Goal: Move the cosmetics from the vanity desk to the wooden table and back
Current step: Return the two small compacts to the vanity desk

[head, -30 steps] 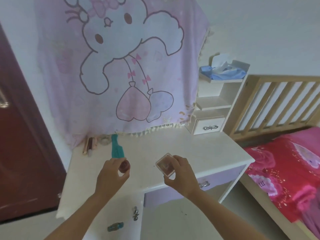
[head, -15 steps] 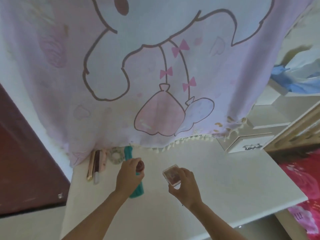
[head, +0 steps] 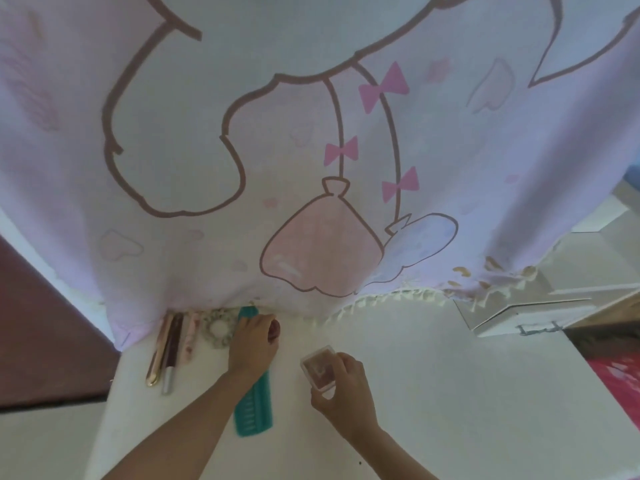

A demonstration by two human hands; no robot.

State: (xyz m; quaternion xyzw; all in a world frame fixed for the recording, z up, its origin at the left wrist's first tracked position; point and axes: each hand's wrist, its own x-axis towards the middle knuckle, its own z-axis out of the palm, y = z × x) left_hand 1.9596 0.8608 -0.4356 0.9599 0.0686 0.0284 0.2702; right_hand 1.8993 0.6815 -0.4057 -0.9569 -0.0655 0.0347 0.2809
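My left hand (head: 252, 344) grips a small dark red round cosmetic (head: 274, 331) low over the white vanity desk (head: 433, 393), close to the cloth's hem. My right hand (head: 341, 386) pinches a small square clear compact with a brown inside (head: 319, 370) above the desk's middle. A teal comb (head: 254, 408) lies under my left wrist. Several slim cosmetic tubes (head: 169, 348) and a pale scrunchie (head: 219, 328) lie at the back left. The wooden table is out of view.
A large pink cartoon cloth (head: 311, 150) hangs over the back of the desk, its fringe touching the top. A small white drawer unit (head: 526, 317) stands at the right. A dark red door (head: 41, 327) is at the left; red bedding (head: 620, 379) shows far right.
The view has come much nearer to the desk. Both hands moved forward toward the back of the desk, the left with the round cosmetic reaching the cloth's hem, the right still holding the compact.
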